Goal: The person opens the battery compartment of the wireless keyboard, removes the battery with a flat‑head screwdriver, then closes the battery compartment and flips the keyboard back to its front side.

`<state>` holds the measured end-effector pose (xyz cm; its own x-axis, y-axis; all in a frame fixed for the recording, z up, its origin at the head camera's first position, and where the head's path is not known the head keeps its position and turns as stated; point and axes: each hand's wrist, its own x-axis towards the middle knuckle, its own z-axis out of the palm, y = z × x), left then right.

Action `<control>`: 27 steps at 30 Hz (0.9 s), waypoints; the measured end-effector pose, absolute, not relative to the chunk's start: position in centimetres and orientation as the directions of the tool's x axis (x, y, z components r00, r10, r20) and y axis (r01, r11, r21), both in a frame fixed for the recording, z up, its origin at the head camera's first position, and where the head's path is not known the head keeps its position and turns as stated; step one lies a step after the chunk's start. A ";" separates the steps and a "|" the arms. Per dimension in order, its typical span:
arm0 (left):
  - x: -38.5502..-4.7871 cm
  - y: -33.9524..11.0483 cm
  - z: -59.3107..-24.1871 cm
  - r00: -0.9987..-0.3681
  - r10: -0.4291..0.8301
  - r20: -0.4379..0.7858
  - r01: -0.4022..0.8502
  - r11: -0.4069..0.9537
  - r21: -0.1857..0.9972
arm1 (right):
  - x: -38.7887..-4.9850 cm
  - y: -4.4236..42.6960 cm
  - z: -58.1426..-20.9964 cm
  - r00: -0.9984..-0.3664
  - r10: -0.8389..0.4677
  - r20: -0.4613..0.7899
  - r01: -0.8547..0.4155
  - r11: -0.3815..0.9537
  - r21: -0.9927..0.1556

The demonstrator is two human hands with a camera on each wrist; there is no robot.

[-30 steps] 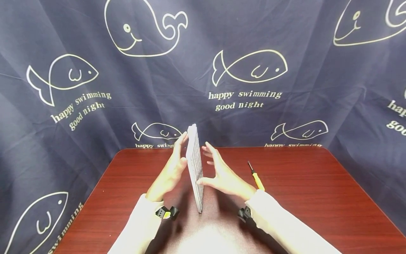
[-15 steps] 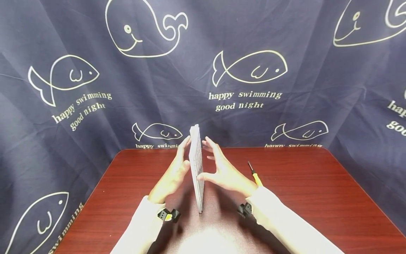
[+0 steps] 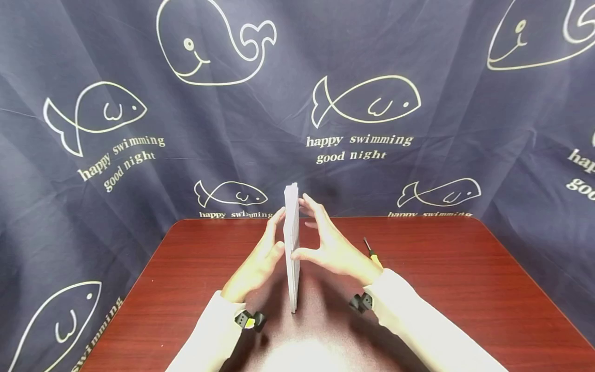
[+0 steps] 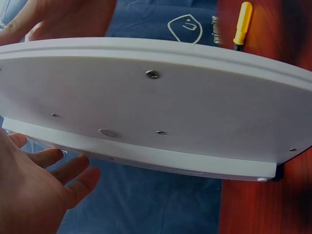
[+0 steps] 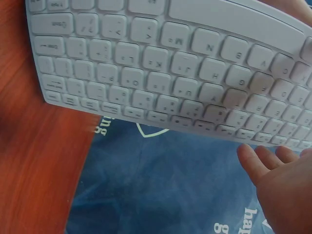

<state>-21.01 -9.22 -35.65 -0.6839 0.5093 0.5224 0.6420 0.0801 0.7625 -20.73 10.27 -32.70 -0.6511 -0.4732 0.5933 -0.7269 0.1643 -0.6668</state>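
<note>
Light, even support from the left hand [image 3: 257, 262] and right hand [image 3: 335, 252] should keep the keyboard [image 3: 291, 227] from tipping sideways. It stands nearly upright on the worktop [image 3: 441, 294], the left hand beside its underside and the right beside its keys, both with fingers loosely extended, neither clenched round it

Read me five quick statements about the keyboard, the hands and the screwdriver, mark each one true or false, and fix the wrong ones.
1. The white keyboard is tipped up between the left hand and the right hand. True.
2. The keyboard's keys face the left hand. False: the keys face the right hand.
3. Screws show on the keyboard's back. True.
4. A screwdriver with a yellow handle lies on the table. True.
5. The screwdriver is on the left hand's side of the keyboard. False: it is on the right hand's side.
</note>
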 end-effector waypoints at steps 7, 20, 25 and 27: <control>-22.4 -9.4 -38.2 -0.691 0.518 0.504 0.633 0.095 0.769 | -22.9 11.0 -34.3 -0.627 -0.464 0.625 -0.754 0.160 -0.637; -19.8 -9.0 -36.6 -0.719 0.558 0.414 0.579 0.153 0.801 | -20.5 11.7 -30.2 -0.599 -0.486 0.637 -0.782 0.184 -0.595; -19.9 -8.9 -37.4 -0.724 0.574 0.382 0.562 0.172 0.809 | -20.4 12.3 -29.6 -0.580 -0.494 0.647 -0.799 0.195 -0.568; -20.1 -8.9 -38.0 -0.725 0.580 0.371 0.549 0.162 0.820 | -20.3 12.6 -29.6 -0.574 -0.497 0.650 -0.806 0.204 -0.556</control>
